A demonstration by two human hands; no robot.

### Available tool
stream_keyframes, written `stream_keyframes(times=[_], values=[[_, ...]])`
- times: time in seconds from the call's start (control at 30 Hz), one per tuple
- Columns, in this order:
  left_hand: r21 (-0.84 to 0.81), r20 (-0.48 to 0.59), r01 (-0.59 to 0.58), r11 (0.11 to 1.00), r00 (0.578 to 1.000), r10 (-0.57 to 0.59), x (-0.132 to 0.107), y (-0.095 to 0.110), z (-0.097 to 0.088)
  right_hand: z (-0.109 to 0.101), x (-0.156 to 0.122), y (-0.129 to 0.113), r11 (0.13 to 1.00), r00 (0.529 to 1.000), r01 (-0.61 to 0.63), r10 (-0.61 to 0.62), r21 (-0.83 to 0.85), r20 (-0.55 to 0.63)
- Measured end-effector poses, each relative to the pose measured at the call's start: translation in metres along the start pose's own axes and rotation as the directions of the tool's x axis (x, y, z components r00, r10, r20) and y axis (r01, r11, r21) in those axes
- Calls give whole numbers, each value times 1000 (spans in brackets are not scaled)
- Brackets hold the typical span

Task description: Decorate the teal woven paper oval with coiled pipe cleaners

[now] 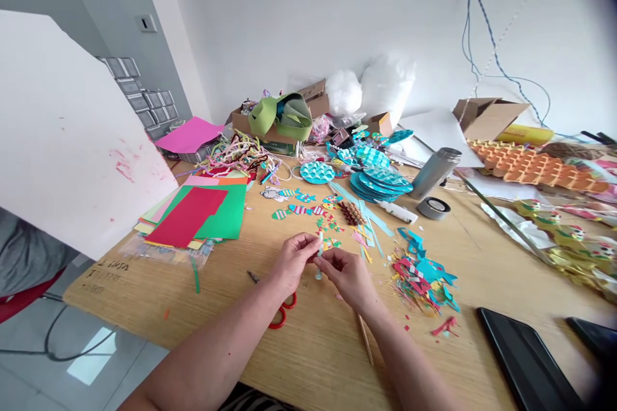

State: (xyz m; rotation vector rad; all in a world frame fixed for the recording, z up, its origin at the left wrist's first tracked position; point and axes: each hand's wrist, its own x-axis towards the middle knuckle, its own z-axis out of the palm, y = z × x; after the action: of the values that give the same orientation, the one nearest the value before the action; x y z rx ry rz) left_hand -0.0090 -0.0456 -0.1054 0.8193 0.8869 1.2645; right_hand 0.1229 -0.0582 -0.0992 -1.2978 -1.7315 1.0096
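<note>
Both hands meet at the frame's centre: the left hand [292, 260] and right hand [347, 276] pinch shut on a small paper piece [319, 250] above the wooden table [482, 270]. It looks light, flimsy and easily creased, so fingertip holds at its edges seem best. Red-handled scissors [284, 311] lie just below.

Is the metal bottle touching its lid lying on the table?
Apart. The head view shows the metal bottle lying tilted, and bare table shows between its base and the round lid in front of it.
</note>
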Motion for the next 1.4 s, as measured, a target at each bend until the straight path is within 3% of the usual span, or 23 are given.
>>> stream_keyframes(times=[0.13,0.33,0.6,0.8,0.97,1.17,1.27,1.4], values=[[33,-3,23,999,1000,-23,-1,2,2,2,-2,0,992,999,24,-27,-125,-24],[201,-35,-60,978,997,68,2,2,0,2,-5,1,973,993,108,-115,-204,-27],[2,-17,25,1000,1000,-25,0,1,0,-3,-3,-9,988,1000,25,-25,-150,2],[19,-32,37,999,999,-37,1,2,-2,-4,-3,-10,994,999,10,-6,-108,31],[49,-19,14,999,1000,-13,0,0,-1,-1,-1,-7,997,1000,-14,13,-76,-13],[-45,13,65,997,998,-64,-2,0,3,0,0,-2,998,1000,-29,28,-47,-1],[-86,-6,77,993,997,-78,-1,1,2,1,0,-1,998,999,-29,29,-49,-20],[5,-61,32,999,998,-32,2,-1,0,4,-1,1,994,998,-17,10,-106,-67]])
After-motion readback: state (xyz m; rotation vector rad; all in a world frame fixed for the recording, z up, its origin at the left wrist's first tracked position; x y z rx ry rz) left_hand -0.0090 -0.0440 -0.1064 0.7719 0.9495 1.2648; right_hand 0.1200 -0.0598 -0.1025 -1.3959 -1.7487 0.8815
